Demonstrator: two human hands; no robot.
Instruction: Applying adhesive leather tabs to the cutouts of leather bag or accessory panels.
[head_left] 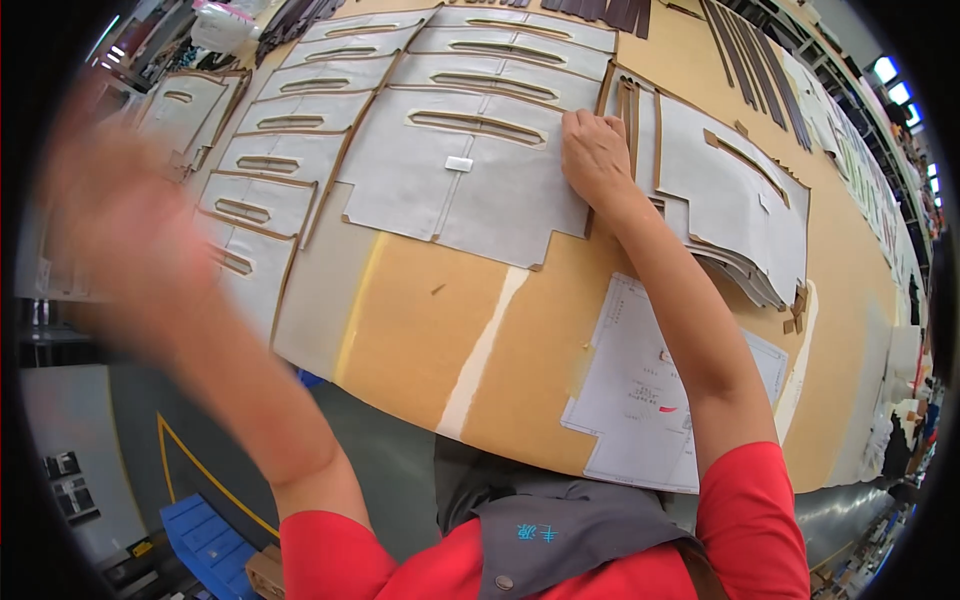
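My right hand (597, 155) rests at the right edge of a large grey panel (500, 190). Its fingers are curled and pressed together; what lies under the fingertips is hidden. A brown strip (606, 88) runs along that edge above the hand. The panel has a long brown-rimmed slot, a small white label (458, 164) and brown patches at its lower corners. Similar panels overlap behind it. Off to the left, my left hand (130, 220) is raised and smeared by motion, so its fingers cannot be read. Smaller slotted grey panels (262, 200) lie behind it.
A stack of grey panels (740, 190) lies right of my right hand, with brown scraps (796, 312) at its corner. A white paper pattern (630, 390) lies under my right forearm. Dark strips (765, 75) lie farther back. A blue crate (212, 550) stands on the floor.
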